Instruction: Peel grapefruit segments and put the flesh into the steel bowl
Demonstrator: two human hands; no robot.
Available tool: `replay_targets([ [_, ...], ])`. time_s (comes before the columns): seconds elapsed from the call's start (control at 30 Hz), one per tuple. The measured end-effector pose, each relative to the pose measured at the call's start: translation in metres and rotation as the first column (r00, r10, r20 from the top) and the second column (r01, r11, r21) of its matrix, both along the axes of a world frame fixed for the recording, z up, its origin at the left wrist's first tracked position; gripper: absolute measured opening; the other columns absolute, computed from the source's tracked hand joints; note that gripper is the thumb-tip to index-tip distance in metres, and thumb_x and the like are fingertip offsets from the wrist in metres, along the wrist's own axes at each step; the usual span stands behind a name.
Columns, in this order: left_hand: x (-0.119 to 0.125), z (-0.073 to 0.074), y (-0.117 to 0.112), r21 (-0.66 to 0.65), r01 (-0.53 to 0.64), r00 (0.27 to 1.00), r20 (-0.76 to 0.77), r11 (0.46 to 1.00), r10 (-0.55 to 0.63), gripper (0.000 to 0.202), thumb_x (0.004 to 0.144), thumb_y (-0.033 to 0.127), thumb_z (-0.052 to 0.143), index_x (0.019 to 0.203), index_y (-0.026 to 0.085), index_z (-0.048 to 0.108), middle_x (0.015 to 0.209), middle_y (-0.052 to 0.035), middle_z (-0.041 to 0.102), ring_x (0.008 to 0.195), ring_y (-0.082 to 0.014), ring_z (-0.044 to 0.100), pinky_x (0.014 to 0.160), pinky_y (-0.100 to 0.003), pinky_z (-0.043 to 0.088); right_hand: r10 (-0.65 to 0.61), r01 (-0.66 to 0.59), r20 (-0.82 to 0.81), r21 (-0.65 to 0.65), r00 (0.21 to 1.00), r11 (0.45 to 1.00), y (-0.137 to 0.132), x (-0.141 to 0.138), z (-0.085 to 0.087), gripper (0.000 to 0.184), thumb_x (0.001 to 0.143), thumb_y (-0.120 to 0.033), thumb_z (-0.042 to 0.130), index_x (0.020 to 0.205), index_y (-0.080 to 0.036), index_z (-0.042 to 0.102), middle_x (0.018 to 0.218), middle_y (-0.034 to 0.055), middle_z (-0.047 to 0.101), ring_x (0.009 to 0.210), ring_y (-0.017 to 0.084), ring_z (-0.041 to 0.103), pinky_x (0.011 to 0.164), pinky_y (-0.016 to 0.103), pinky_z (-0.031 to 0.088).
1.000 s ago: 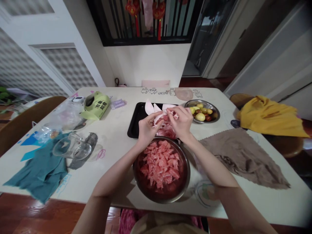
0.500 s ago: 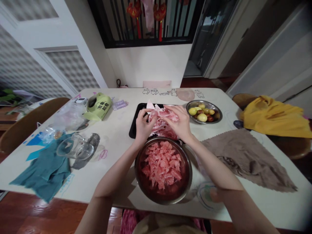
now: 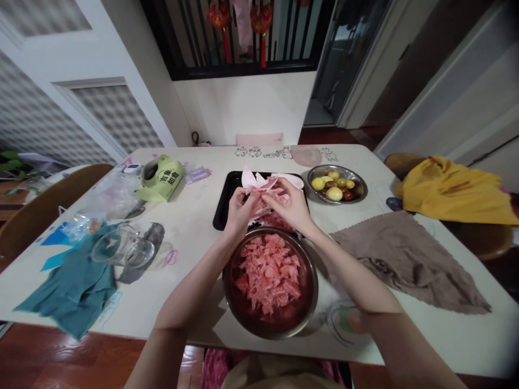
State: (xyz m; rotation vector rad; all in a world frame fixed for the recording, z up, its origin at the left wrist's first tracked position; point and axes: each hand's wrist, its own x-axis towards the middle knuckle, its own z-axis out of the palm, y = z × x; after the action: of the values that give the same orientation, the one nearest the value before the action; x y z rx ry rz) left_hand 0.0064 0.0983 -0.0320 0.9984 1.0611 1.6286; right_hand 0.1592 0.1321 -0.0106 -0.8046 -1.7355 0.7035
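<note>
Both hands meet over a black tray point(image 3: 222, 208), pinching one piece of pink pomelo segment point(image 3: 265, 190) between them. My left hand point(image 3: 238, 212) grips its left side with thumb and fingers, while my right hand point(image 3: 295, 208) has the right side. Pale pink-white peel point(image 3: 248, 176) stands up behind the fingers, and more membrane and peel scraps lie in the tray below. Closer to me, a steel bowl point(image 3: 306, 310) holds a heap of peeled pink pomelo flesh point(image 3: 267, 275). The fingertips partly cover the segment.
At the right are a steel bowl of small fruits point(image 3: 360, 195) and a brown cloth point(image 3: 409, 262). On the left lie a glass jug point(image 3: 121, 248), a teal cloth point(image 3: 79, 292), a clear plastic bag point(image 3: 109, 192) and a green visor-shaped item point(image 3: 162, 178). A yellow garment point(image 3: 454, 189) hangs over a chair.
My hands have drawn closer together on the segment, and the piece has bent or folded, with less of it spread out between them. The view has shifted slightly.
</note>
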Motion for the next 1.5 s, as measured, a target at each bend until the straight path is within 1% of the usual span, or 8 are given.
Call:
replay_targets([
  [0.23,0.004,-0.010,0.003,0.011,0.015,0.997,-0.078,1.000,-0.014,0.041,0.078,0.041,0.081,0.098,0.021,0.051,0.095,-0.0015,0.066,0.079,-0.0136,0.066,0.073,-0.032,0.061,-0.006,0.006,-0.048,-0.014,0.999,1.000,0.001,-0.004,-0.006,0.037,0.085,-0.041,0.072,0.116,-0.021,0.068,0.111,0.0068,0.077,0.101,0.023,0.072,0.095,0.039,0.056],
  [0.33,0.001,-0.008,0.001,0.093,-0.026,0.975,-0.217,0.995,0.046,0.048,0.077,0.030,0.082,0.114,0.022,0.053,0.109,-0.0067,0.065,0.092,-0.0174,0.068,0.075,-0.030,0.060,-0.055,0.055,0.004,0.001,0.998,0.998,0.005,-0.002,-0.010,0.036,0.084,-0.036,0.070,0.117,-0.022,0.070,0.113,0.0071,0.077,0.097,0.023,0.073,0.093,0.040,0.057],
  [0.47,-0.006,0.003,-0.004,0.417,-0.017,0.702,-0.642,0.909,0.308,0.028,0.087,0.022,0.072,0.115,0.023,0.069,0.124,-0.0109,0.064,0.119,-0.0249,0.061,0.101,-0.045,0.054,-0.061,0.061,0.077,0.005,0.995,0.998,0.006,0.000,-0.012,0.040,0.086,-0.035,0.068,0.123,-0.021,0.070,0.116,0.0078,0.076,0.088,0.022,0.072,0.091,0.040,0.057],
  [0.57,-0.012,0.008,-0.003,0.574,0.006,0.535,-0.694,0.819,0.482,0.014,0.091,0.020,0.070,0.104,0.023,0.076,0.118,-0.0098,0.070,0.127,-0.0282,0.057,0.110,-0.053,0.047,-0.051,0.046,0.132,0.039,0.990,0.998,0.003,0.000,-0.011,0.041,0.089,-0.035,0.066,0.127,-0.021,0.068,0.118,0.0091,0.075,0.094,0.023,0.071,0.092,0.040,0.056],
  [0.67,-0.016,0.010,0.000,0.618,0.051,0.484,-0.702,0.785,0.522,0.009,0.093,0.021,0.069,0.097,0.022,0.077,0.116,-0.0092,0.073,0.131,-0.0283,0.056,0.107,-0.052,0.051,-0.036,0.016,0.194,0.103,0.980,0.995,0.000,0.000,-0.009,0.039,0.092,-0.034,0.064,0.127,-0.018,0.067,0.111,0.0103,0.075,0.101,0.025,0.068,0.093,0.041,0.054],
  [0.87,-0.021,0.014,0.002,0.595,0.170,0.455,-0.755,0.786,0.473,0.013,0.095,0.021,0.066,0.098,0.023,0.078,0.113,-0.0071,0.077,0.132,-0.0274,0.058,0.105,-0.051,0.053,-0.038,-0.002,0.251,0.158,0.967,0.988,-0.004,0.001,-0.007,0.036,0.096,-0.032,0.058,0.130,-0.021,0.064,0.107,0.0092,0.072,0.098,0.026,0.066,0.091,0.043,0.054],
  [1.3,-0.011,0.015,-0.009,0.604,0.121,0.414,-0.752,0.788,0.513,0.012,0.093,0.020,0.067,0.096,0.027,0.077,0.105,-0.0013,0.081,0.119,-0.0251,0.069,0.114,-0.058,0.043,-0.075,0.021,0.341,0.161,0.937,0.987,-0.018,-0.002,-0.005,0.051,0.097,-0.021,0.046,0.148,-0.021,0.050,0.130,0.0150,0.065,0.118,0.031,0.060,0.106,0.052,0.049],
  [1.5,-0.012,0.011,-0.007,0.602,0.106,0.412,-0.751,0.791,0.516,0.015,0.093,0.017,0.064,0.090,0.028,0.074,0.097,0.0000,0.081,0.107,-0.0232,0.073,0.112,-0.055,0.043,-0.061,0.013,0.325,0.148,0.944,0.989,-0.019,-0.006,-0.008,0.047,0.098,-0.023,0.046,0.144,-0.020,0.053,0.122,0.0148,0.066,0.116,0.030,0.062,0.104,0.051,0.051],
])
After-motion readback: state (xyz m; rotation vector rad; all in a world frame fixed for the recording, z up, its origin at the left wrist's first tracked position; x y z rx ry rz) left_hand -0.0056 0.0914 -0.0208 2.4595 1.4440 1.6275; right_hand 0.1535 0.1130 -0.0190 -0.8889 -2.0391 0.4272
